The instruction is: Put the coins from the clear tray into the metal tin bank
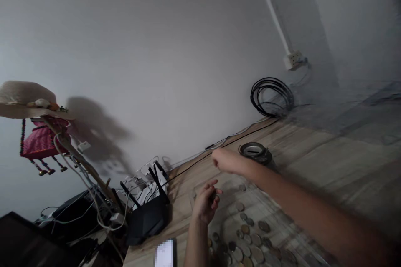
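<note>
My left hand (206,202) hovers over the table with its palm turned up and its fingers loosely curled and apart; nothing shows in it. Farther up and to the right, my right hand (228,161) is closed like a fist. Its fingertips are turned away, so what it may hold is hidden. Right beside my right wrist stands a jar (254,150) with a dark slot in its round metal lid; my forearm covers part of its body. Many loose coins (245,229), silver and brassy, are spread on the table below and between my arms.
A black router (148,219) with antennas stands left of my left hand, near plugs and tangled cables. A phone (164,253) lies at the table's front. Coiled black cable (271,96) leans on the wall. A hat (28,99) and pink bag (45,139) hang at the left.
</note>
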`<state>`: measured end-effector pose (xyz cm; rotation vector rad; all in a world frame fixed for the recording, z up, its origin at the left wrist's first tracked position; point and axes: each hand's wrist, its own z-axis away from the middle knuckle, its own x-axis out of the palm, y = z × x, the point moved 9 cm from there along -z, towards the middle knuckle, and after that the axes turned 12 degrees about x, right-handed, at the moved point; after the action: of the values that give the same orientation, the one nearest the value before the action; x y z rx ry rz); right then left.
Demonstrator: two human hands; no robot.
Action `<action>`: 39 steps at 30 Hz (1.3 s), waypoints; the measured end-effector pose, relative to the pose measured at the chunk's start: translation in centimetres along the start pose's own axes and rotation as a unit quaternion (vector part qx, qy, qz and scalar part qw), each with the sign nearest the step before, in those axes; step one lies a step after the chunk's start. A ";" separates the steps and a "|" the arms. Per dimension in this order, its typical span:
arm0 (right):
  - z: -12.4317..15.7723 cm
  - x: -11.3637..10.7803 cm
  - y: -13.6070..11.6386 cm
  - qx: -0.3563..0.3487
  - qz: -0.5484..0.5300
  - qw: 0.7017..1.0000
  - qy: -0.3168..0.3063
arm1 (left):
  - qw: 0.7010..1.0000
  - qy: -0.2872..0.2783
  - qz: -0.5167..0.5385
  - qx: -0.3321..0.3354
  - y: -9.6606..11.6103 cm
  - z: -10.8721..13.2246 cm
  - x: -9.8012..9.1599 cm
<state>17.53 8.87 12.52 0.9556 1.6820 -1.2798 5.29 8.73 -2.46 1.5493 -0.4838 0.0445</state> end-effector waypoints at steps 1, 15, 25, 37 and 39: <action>-0.2 -1.7 1.7 0.026 0.013 0.999 0.036 | 0.999 0.030 0.016 -0.016 -0.3 0.0 -0.6; -1.2 -4.1 9.9 0.175 0.094 0.980 0.013 | 0.985 0.157 0.067 0.000 -0.1 -0.3 -3.3; -1.3 -4.5 10.3 0.172 0.114 0.977 0.049 | 0.998 0.059 -0.001 -0.005 -0.3 -0.3 -2.1; 0.9 3.5 -3.2 -0.089 0.022 0.994 -0.060 | 0.996 -0.046 -0.050 0.052 0.4 -0.1 0.3; 1.5 5.9 -4.8 -0.102 0.038 0.989 -0.102 | 0.994 -0.041 -0.055 0.080 0.8 -0.3 0.2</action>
<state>11.03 7.02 8.62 0.7344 1.5659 -1.0922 5.29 9.01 -1.68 1.7381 -0.4675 -0.0675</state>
